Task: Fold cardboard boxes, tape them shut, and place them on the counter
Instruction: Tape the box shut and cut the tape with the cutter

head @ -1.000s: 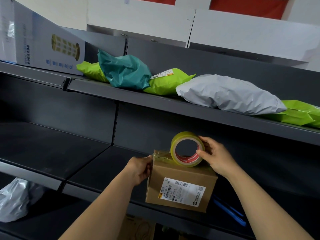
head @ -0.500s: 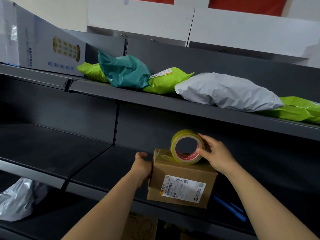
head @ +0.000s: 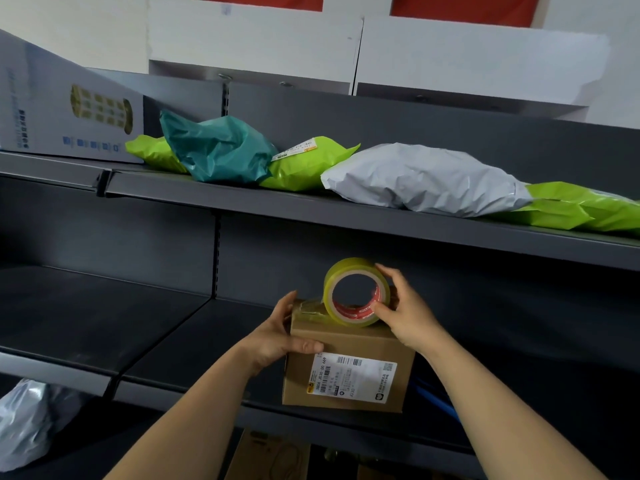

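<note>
"Hands apart or together?"

"Apart, each clamped on its own thing. Her or his left hand (head: 277, 336) gripped the cardboard box (head: 346, 344) at its upper left corner, thumb across the front face, fingers round the side. Meanwhile the right hand (head: 405, 311) held the tape roll (head: 353, 296), fingers over its top, thumb on the lower rim."

"Why that way?"

"To my eye, the left one steadied the box so it wouldn't slide as tape was drawn. The roll stood on edge on the box's top, and a clear strip seemed to run from it toward the left edge, so I'd judge the sealing midway."

"And the box itself?"

"It sat on the middle shelf (head: 173, 341), near the front lip, its shipping label (head: 351, 375) facing out. Not yet on any counter I could see."

"The room?"

"Dark grey metal shelving. On the upper shelf (head: 311, 209) lay a teal mailer (head: 218, 150), a green mailer (head: 304, 164), a pale grey mailer (head: 426, 178) and, far left, a white printed carton (head: 62, 109). A crumpled grey bag (head: 24, 420) lay low at the left. Something blue (head: 433, 396) showed just right of the box, too hidden to name."
</note>
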`<action>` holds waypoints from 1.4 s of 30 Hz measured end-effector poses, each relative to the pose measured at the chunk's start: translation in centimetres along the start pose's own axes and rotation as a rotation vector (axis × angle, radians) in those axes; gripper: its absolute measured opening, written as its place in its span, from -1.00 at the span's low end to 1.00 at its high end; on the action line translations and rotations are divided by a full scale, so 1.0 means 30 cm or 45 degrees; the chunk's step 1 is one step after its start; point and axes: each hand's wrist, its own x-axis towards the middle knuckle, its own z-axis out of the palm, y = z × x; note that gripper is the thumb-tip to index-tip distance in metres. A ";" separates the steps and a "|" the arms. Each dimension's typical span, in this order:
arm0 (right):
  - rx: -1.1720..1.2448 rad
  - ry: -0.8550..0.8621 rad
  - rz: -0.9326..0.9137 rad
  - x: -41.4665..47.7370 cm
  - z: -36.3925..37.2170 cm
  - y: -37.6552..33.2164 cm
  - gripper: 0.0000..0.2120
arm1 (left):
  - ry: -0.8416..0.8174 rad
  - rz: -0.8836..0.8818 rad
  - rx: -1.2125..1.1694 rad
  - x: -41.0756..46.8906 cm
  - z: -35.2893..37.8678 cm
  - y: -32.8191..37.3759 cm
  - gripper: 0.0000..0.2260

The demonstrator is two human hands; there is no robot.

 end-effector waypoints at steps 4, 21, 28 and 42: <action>0.029 -0.006 -0.029 0.004 -0.016 0.001 -0.43 | 0.000 0.061 -0.012 -0.004 -0.008 -0.010 0.06; -0.483 -0.024 -0.108 0.017 -0.296 0.028 -0.63 | -0.065 0.079 0.048 -0.004 -0.043 -0.013 0.11; -0.342 -0.082 -0.097 -0.008 -0.312 0.048 -0.53 | -0.079 0.083 0.042 0.002 -0.055 -0.018 0.02; -0.383 -0.022 0.049 -0.085 -0.366 0.215 -0.67 | -0.089 0.070 -0.026 0.005 -0.087 -0.033 0.00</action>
